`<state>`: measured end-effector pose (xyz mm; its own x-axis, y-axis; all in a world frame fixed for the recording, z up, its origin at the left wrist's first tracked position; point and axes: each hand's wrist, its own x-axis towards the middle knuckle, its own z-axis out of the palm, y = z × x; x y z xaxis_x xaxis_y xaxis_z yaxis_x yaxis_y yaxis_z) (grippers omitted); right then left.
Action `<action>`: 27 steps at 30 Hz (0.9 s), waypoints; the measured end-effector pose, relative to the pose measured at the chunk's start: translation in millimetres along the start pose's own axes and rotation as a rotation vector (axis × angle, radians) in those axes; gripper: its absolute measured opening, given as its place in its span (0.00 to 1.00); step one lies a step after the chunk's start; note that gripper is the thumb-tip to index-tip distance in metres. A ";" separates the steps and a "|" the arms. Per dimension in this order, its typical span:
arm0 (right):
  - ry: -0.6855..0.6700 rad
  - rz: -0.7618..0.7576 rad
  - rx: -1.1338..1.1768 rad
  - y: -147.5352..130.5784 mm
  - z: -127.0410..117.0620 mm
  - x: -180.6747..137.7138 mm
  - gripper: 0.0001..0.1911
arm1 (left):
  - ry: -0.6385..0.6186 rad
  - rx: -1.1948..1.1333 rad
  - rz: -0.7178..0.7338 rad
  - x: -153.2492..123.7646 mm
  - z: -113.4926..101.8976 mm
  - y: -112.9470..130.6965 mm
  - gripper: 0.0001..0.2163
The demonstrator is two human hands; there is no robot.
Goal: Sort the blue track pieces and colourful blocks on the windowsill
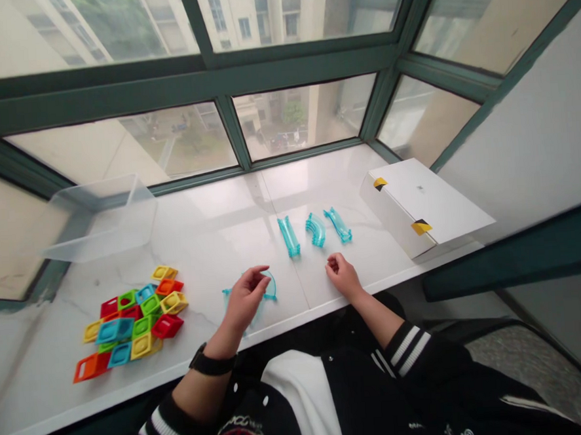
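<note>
My left hand [249,296], with a black band on its wrist, hovers over clear teal track pieces [271,287] near the front edge. It partly hides them; its thumb and forefinger are apart, with nothing seen between them. My right hand [343,274] is at the front edge, fingers curled in, and nothing shows in it. Just beyond it, three teal pieces lie in a row: a straight track piece [289,236], a curved track piece [315,230] and another straight track piece [338,225].
A heap of coloured plastic blocks [129,319] lies on the left of the white marble-look ledge [212,225]. Behind it stands a clear plastic bin [108,219]. A white box [432,202] with yellow-and-black tabs is at the right. Green-framed windows [305,62] border the back.
</note>
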<state>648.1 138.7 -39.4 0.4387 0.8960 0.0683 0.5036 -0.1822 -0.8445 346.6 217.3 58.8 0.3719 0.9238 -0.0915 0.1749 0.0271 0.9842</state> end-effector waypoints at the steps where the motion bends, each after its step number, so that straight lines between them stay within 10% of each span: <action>1: -0.001 -0.012 -0.008 -1.2 1.4 -2.3 0.11 | 0.059 0.011 -0.012 -3.8 -15.8 -2.6 0.21; 9: -0.018 -0.111 -0.094 -13.6 15.1 -15.6 0.10 | 0.432 0.051 -0.131 -44.6 -89.4 -37.4 0.27; 27: -0.420 -0.456 -0.090 -70.0 68.5 -53.7 0.20 | 0.319 0.405 0.085 -83.8 -66.1 -67.6 0.15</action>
<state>538.3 131.0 -20.3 -0.1559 0.9711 0.1806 0.6397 0.2386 -0.7307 243.3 163.4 10.0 0.1148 0.9884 0.0993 0.5184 -0.1448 0.8428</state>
